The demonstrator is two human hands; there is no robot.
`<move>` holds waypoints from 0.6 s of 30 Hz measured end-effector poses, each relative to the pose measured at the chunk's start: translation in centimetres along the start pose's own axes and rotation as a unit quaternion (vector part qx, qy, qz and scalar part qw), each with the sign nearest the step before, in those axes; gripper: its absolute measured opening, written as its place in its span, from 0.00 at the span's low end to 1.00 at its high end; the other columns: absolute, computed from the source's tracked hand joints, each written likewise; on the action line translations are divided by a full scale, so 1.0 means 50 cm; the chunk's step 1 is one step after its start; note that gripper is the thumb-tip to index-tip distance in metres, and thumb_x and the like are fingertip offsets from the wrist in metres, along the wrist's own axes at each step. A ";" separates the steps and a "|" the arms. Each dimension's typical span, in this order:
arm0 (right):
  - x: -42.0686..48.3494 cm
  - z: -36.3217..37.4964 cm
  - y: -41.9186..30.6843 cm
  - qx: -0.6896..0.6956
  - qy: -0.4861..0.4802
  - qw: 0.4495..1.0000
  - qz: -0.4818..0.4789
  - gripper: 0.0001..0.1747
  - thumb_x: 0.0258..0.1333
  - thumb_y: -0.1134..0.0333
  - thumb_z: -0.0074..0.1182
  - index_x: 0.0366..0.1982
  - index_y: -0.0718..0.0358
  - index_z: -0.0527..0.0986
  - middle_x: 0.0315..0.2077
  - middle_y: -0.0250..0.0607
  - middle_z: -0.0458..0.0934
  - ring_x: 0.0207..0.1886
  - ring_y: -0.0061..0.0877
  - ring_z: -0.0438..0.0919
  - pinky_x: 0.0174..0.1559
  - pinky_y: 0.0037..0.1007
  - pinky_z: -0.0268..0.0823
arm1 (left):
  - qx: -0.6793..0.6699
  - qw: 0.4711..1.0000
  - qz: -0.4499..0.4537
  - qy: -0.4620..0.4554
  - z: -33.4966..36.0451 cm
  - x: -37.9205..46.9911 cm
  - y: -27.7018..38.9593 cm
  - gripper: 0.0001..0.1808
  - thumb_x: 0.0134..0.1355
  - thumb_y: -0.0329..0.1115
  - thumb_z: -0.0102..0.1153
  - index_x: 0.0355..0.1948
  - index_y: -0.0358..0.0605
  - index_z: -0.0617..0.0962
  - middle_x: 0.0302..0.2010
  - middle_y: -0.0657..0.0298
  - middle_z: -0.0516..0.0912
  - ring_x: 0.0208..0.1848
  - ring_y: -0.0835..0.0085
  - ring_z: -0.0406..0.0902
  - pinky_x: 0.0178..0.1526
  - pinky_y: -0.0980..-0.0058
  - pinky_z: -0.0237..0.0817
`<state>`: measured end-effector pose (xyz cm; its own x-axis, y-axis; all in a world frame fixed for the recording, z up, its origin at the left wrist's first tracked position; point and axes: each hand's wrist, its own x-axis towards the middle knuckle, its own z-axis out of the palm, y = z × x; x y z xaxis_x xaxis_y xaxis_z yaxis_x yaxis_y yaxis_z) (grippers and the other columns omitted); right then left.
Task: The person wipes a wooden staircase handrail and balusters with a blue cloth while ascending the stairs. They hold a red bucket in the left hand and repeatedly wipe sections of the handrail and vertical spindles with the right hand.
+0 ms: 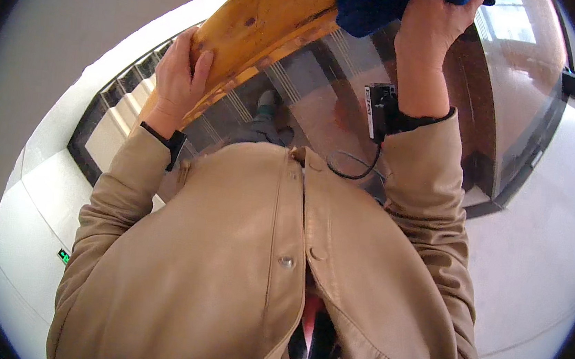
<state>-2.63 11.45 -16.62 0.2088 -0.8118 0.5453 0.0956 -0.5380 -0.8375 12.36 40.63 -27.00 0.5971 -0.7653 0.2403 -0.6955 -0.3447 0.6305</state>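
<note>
My left hand (181, 73) grips the near edge of a varnished wooden handrail (266, 21), thumb lying on its top face. The wide rail has dark knots and scuffs, and it slants from the left up to the top of the view. At the upper right, my right hand (434, 30) holds a dark blue cloth (371, 6) against the rail's far part. The picture's top edge cuts off some of the cloth and of the fingers.
Stair steps (124, 99) show to the left beyond the rail. Below lies a shiny dark floor with striped step edges (284, 83). A black device (374, 112) with a looping cable (353, 175) is by my right wrist. A lit green sign (63, 255) is on the left wall.
</note>
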 end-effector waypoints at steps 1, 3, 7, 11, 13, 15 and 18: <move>0.001 0.002 -0.004 0.047 0.005 0.999 0.024 0.29 0.56 0.71 0.56 0.59 0.66 0.66 0.49 0.45 0.75 0.52 0.34 0.74 0.57 0.33 0.65 | 0.003 1.000 0.004 0.010 0.004 0.001 0.002 0.22 0.68 0.45 0.52 0.55 0.41 0.73 0.43 0.47 0.82 0.44 0.49 0.81 0.47 0.59 0.72; 0.000 0.001 -0.009 0.067 -0.009 0.996 0.066 0.31 0.55 0.70 0.57 0.61 0.67 0.64 0.51 0.48 0.74 0.53 0.38 0.73 0.58 0.35 0.64 | 0.035 0.999 0.017 0.020 0.006 -0.004 0.008 0.21 0.69 0.46 0.50 0.54 0.41 0.73 0.41 0.48 0.82 0.41 0.48 0.81 0.44 0.59 0.72; -0.001 0.015 0.003 -0.053 0.057 0.997 -0.007 0.37 0.52 0.70 0.57 0.65 0.68 0.62 0.55 0.54 0.73 0.56 0.45 0.72 0.60 0.37 0.63 | 0.040 0.999 0.007 0.033 0.010 -0.005 0.006 0.20 0.70 0.47 0.48 0.53 0.42 0.74 0.40 0.48 0.82 0.40 0.48 0.80 0.43 0.59 0.72; 0.001 0.029 0.021 -0.103 0.094 0.989 -0.057 0.40 0.51 0.69 0.58 0.66 0.70 0.60 0.58 0.58 0.70 0.60 0.49 0.70 0.62 0.38 0.61 | 0.025 0.999 -0.023 0.024 0.008 -0.008 -0.003 0.19 0.71 0.46 0.47 0.51 0.42 0.74 0.39 0.47 0.82 0.40 0.47 0.80 0.43 0.59 0.72; 0.001 0.027 0.027 -0.056 0.091 0.993 0.045 0.41 0.50 0.68 0.59 0.66 0.70 0.60 0.59 0.60 0.69 0.61 0.49 0.69 0.63 0.37 0.60 | 0.017 0.999 -0.029 0.022 0.004 -0.010 -0.004 0.19 0.71 0.46 0.46 0.51 0.42 0.74 0.38 0.47 0.82 0.40 0.46 0.80 0.43 0.59 0.71; 0.003 0.024 0.032 -0.089 0.073 0.993 0.001 0.42 0.50 0.67 0.60 0.67 0.71 0.59 0.59 0.61 0.69 0.61 0.50 0.69 0.64 0.37 0.60 | 0.010 0.999 -0.011 0.029 0.003 -0.008 -0.003 0.18 0.71 0.46 0.46 0.50 0.41 0.74 0.38 0.46 0.82 0.40 0.45 0.79 0.42 0.59 0.71; 0.005 0.020 0.038 -0.129 0.091 0.986 -0.045 0.42 0.50 0.68 0.60 0.66 0.71 0.60 0.59 0.61 0.70 0.62 0.50 0.69 0.64 0.38 0.60 | 0.008 0.999 0.001 0.036 0.005 -0.006 0.001 0.17 0.71 0.44 0.46 0.49 0.41 0.74 0.38 0.46 0.81 0.39 0.45 0.79 0.42 0.58 0.71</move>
<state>-1.43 10.44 -18.10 0.0306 -0.7734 0.6332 -0.1501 -0.6299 -0.7620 12.05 40.70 -27.24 0.6221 -0.7258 0.2938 -0.7024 -0.3516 0.6189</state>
